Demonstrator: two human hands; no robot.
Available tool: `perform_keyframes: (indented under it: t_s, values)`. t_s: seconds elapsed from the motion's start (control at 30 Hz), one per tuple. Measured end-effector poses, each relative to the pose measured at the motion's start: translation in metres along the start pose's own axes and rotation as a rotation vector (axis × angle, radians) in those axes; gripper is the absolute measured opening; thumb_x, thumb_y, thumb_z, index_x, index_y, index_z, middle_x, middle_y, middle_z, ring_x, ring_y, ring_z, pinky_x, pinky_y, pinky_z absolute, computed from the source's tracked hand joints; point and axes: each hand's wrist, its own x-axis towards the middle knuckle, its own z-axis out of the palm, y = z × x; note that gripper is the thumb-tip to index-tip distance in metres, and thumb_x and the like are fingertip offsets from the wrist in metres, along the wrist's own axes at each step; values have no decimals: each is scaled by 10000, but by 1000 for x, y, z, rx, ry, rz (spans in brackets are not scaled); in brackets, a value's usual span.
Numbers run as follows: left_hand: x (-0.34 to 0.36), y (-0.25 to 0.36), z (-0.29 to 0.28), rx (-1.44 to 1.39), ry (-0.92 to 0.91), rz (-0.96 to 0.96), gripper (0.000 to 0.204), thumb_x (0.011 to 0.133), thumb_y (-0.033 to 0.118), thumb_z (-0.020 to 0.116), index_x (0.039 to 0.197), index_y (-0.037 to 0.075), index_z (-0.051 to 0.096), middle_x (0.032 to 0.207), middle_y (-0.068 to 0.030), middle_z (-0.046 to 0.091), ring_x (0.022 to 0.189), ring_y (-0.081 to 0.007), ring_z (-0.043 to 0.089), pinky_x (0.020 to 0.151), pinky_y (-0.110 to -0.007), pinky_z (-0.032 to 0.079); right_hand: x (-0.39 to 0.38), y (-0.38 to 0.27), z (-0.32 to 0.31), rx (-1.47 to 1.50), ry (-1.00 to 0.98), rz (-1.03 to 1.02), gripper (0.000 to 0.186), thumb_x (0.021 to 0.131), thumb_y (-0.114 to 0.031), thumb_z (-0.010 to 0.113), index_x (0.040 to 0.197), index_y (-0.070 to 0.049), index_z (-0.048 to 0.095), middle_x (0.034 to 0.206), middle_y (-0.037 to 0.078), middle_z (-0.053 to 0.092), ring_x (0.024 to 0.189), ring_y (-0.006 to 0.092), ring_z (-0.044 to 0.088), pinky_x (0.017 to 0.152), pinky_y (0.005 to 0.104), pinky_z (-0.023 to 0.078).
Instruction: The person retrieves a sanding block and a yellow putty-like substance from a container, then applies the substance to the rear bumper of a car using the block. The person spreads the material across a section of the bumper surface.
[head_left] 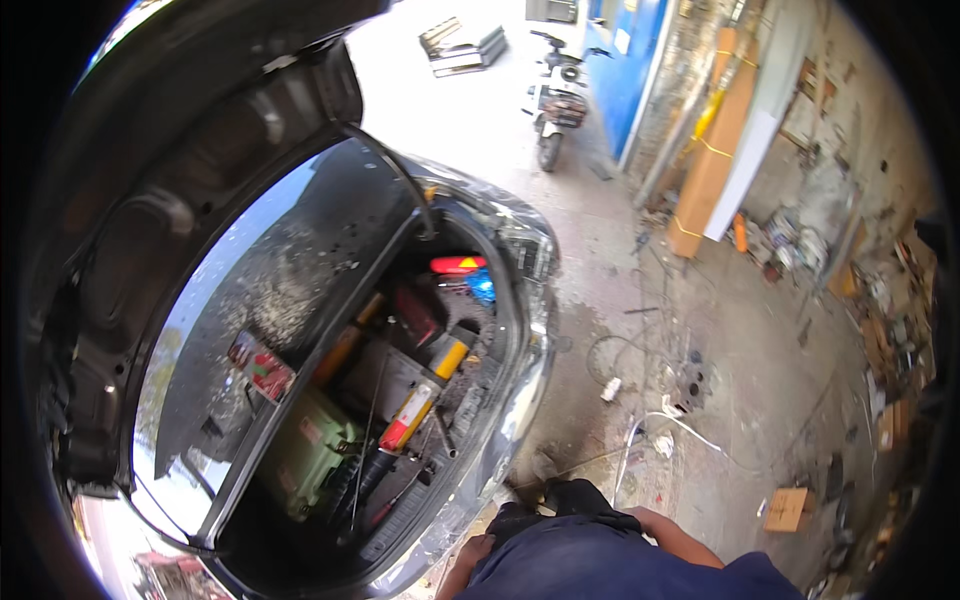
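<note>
My left hand (pixel 478 550) hangs low beside my dark trousers, near the car's rear edge, its fingers curled; whatever it may hold is hidden. My right hand (pixel 640 520) is at my other side, its fingers mostly out of sight behind my clothing. The open trunk (pixel 517 360) holds a yellow and red tool (pixel 425 390) with a black end, a green hard case (pixel 305 455), thin rods, a dark red item (pixel 415 310), a red object with a yellow triangle (pixel 455 264) and a blue bag (pixel 480 285). The raised lid (pixel 120 260) arches over the left.
A scooter (pixel 555 110) stands by a blue door (pixel 615 70), beyond the car. Boards (pixel 700 160) and clutter (pixel 790 240) line the right wall. Cables (pixel 650 415), small debris and a cardboard box (pixel 788 508) lie on the floor right of me. Metal pieces (pixel 460 45) lie outside.
</note>
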Motion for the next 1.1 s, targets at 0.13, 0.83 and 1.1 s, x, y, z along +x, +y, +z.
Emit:
perform_keyframes:
  t_s: [0.13, 0.83, 1.1]
  values:
    - [-6, -67, -27, 364, 103, 213, 471, 1102, 424, 474, 1197, 81, 782, 1327, -277, 757, 1268, -502, 705, 1086, -564, 556, -33, -21, 7, 105, -73, 152, 795, 1015, -696, 675, 1173, 66, 839, 1119, 227, 826, 1003, 310, 803, 877, 479, 623]
    - [64, 178, 3, 673, -34, 262, 285, 1053, 373, 627, 1084, 117, 750, 1100, -198, 793, 990, -396, 754, 842, -504, 601, -26, 224, 24, 318, 755, -90, 405, 920, -228, 628, 1265, -165, 831, 1183, 227, 811, 1078, 446, 771, 952, 533, 613]
    - [125, 329, 116, 888, -251, 407, 210, 1048, 343, 662, 1074, 150, 739, 1104, -161, 786, 999, -351, 741, 847, -479, 597, -111, 413, 134, 996, 849, 509, 441, 926, -225, 716, 1357, -200, 805, 981, 184, 813, 906, 336, 790, 776, 497, 620]
